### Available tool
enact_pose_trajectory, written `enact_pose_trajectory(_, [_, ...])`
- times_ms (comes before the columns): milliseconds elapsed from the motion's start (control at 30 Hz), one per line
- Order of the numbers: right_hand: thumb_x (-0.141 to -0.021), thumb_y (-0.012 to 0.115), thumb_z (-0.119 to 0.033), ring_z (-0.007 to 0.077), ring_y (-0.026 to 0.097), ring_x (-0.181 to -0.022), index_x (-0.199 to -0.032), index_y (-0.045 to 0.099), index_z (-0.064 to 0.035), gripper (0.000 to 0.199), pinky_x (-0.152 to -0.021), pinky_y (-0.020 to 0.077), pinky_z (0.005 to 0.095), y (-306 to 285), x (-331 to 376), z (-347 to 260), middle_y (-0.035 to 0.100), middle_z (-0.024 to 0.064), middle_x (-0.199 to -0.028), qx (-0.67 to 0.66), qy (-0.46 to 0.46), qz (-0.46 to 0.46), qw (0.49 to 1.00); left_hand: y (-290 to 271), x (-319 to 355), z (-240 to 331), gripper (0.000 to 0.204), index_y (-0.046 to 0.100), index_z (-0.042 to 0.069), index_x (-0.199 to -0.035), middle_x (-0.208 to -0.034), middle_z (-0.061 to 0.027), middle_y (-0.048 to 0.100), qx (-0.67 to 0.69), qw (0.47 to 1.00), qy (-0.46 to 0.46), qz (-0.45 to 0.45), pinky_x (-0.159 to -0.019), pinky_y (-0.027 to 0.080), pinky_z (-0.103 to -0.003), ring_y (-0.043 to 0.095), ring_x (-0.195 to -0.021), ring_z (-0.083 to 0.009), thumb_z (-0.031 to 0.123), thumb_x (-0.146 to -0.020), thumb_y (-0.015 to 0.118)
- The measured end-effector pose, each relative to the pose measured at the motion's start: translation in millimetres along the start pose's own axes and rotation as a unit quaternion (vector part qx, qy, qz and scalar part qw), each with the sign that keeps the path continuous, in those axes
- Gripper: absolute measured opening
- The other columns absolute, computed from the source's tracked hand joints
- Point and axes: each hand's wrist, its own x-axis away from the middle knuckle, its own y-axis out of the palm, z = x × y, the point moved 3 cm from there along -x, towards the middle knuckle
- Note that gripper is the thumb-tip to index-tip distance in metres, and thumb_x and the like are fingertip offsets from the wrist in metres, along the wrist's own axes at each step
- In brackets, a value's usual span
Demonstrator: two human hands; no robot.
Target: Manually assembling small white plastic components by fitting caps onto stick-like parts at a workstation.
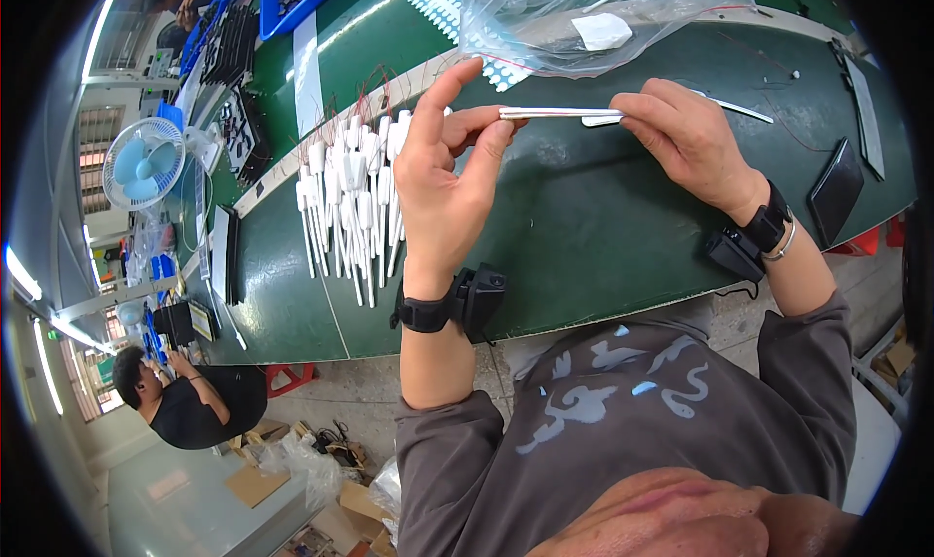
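Between my two hands, level above the green table, is a thin white plastic stick [559, 113] with a reddish line, perhaps a wire, along it. My left hand [443, 173] pinches its left end between thumb and a finger, another finger raised. At the right end, my right hand [681, 143] grips it with thumb and fingertips; that end is hidden by the fingers. Left of my left hand lies a pile of white parts [350, 182], wide at one end with slim stems, thin reddish wires sticking out. Beyond my right hand is another slim white piece [744, 109].
A clear plastic bag [545, 22] lies at the back over a ledge. At the right sit a black phone [837, 192] and a grey strip [864, 114]. A blue tray [302, 7] and a fan [144, 163] stand far left. Another person [199, 396] works left.
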Motion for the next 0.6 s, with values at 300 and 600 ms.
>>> enact_pose_trajectory(300, [-0.088, 0.066, -0.002, 0.0264, 0.053, -0.066, -0.107, 0.064, -0.0053, 0.02, -0.059, 0.0425, 0.0353, -1.7, 0.8, -3.0, 0.053, 0.0091, -0.078, -0.016, 0.004, 0.005, 1.0, -3.1, 0.4, -2.4, 0.049, 0.042, -0.004, -0.14, -0.101, -0.0147, 0.071, 0.113, 0.992, -0.051, -0.028, -0.083, 0.054, -0.026, 0.068, -0.092, -0.015, -0.004, -0.094, 0.057])
enact_pose_trajectory(600, [-0.087, 0.067, -0.002, 0.0257, 0.054, -0.066, -0.107, 0.065, -0.0057, 0.021, -0.058, 0.0429, 0.0353, 0.0, 1.3, -1.8, 0.055, 0.0087, -0.079, -0.013, 0.006, 0.011, 1.0, -3.7, 0.1, 1.3, 0.051, 0.041, -0.004, -0.141, -0.101, -0.0152, 0.071, 0.114, 0.993, -0.037, -0.021, -0.085, 0.054, -0.026, 0.068, -0.091, -0.0156, -0.002, -0.093, 0.06])
